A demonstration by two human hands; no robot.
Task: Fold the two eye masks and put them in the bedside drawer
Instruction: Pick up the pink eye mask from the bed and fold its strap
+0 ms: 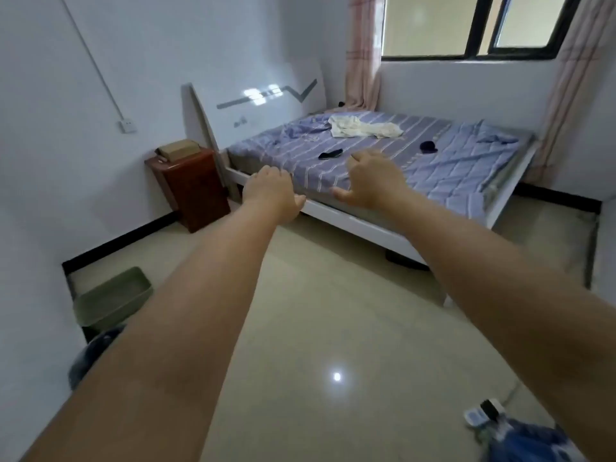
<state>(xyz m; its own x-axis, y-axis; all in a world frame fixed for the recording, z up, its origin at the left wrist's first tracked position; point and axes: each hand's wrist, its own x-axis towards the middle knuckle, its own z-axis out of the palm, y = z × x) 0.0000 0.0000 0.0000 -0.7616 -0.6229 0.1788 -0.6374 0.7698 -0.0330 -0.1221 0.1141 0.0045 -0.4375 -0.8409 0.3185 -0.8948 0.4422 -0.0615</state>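
The bed point(433, 168) fills the upper right of the frame, its striped blue sheet carrying a crumpled white cloth point(363, 126) near the headboard; the reddish bedside cabinet point(190, 188) stands at centre left beside the bed, drawer front closed, a brown box point(178, 149) on top; a green bin point(113, 298) sits at lower left, its contents hidden. Two dark eye masks lie on the sheet, well apart — the flat eye mask point(330, 154) stretched left to right, slightly tilted; the bunched eye mask point(428, 147) too small to read. Both arms reach toward the bed; left hand point(271, 191) and right hand point(375, 181) — each grip loosely open, empty.
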